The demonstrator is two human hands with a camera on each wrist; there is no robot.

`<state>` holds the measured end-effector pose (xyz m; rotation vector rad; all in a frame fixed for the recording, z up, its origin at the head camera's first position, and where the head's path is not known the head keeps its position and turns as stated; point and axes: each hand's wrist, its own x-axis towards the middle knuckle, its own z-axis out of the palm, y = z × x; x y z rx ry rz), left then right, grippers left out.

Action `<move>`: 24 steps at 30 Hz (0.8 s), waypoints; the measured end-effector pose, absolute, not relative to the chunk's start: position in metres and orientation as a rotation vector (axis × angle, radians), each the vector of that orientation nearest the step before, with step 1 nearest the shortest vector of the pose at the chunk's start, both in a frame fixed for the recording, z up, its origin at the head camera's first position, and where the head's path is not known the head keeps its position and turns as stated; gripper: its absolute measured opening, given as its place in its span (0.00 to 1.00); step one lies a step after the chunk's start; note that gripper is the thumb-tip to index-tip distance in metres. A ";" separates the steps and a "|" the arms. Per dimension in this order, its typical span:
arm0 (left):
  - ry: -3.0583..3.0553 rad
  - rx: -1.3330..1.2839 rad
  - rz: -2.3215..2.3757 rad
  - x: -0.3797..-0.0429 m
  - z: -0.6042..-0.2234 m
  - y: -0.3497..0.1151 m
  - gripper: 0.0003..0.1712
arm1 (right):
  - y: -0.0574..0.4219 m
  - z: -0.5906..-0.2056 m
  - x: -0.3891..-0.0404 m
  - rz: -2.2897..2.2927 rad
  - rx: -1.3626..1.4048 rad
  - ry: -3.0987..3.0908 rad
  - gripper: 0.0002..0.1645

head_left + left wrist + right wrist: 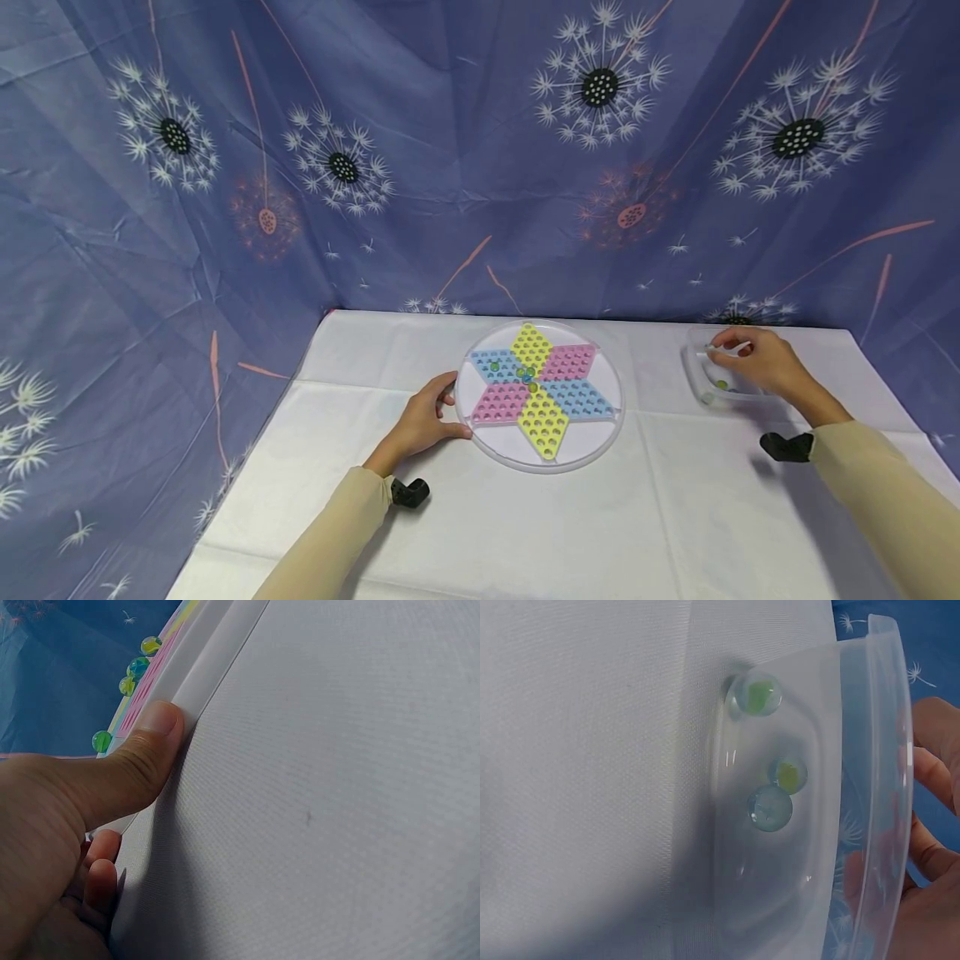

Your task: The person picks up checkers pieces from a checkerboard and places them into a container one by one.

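A round white Chinese checkers board with a pink, blue and yellow star lies on the table. My left hand holds its left rim, with the thumb against the edge and the other fingers bent beside it. Several glass marbles sit on the board, including a green marble on a blue point and a cluster around a blue marble at the centre. My right hand reaches over a clear plastic box, thumb and forefinger bent toward each other; I cannot tell what they hold. Inside are a green-swirled marble, a yellow-swirled marble and a clear marble.
A white cloth covers the table. Behind it and along the left hangs a blue curtain with dandelion prints. The box stands near the table's back edge, to the right of the board.
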<state>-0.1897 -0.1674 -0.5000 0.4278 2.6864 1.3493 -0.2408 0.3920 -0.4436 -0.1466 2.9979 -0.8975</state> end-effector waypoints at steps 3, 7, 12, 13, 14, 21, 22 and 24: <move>2.686 0.423 1.352 -0.190 -0.500 -0.167 0.61 | 0.392 -0.446 -0.243 -0.894 -0.162 2.998 0.23; 2.686 0.417 1.355 -0.190 -0.500 -0.167 0.61 | 0.390 -0.447 -0.243 -0.878 -0.174 2.997 0.22; 2.688 0.413 1.346 -0.190 -0.500 -0.167 0.61 | 0.388 -0.445 -0.243 -0.863 -0.185 2.978 0.21; 2.688 0.414 1.345 -0.190 -0.500 -0.167 0.61 | 0.388 -0.444 -0.242 -0.862 -0.187 2.976 0.21; 2.690 0.416 1.343 -0.190 -0.500 -0.167 0.61 | 0.388 -0.444 -0.242 -0.862 -0.185 2.972 0.22; 2.701 0.439 1.336 -0.190 -0.499 -0.167 0.61 | 0.389 -0.446 -0.243 -0.861 -0.181 2.951 0.24; 2.702 0.440 1.335 -0.190 -0.499 -0.167 0.61 | 0.389 -0.446 -0.243 -0.867 -0.181 2.944 0.26; 2.704 0.439 1.331 -0.190 -0.500 -0.168 0.61 | 0.389 -0.447 -0.243 -0.877 -0.174 2.936 0.29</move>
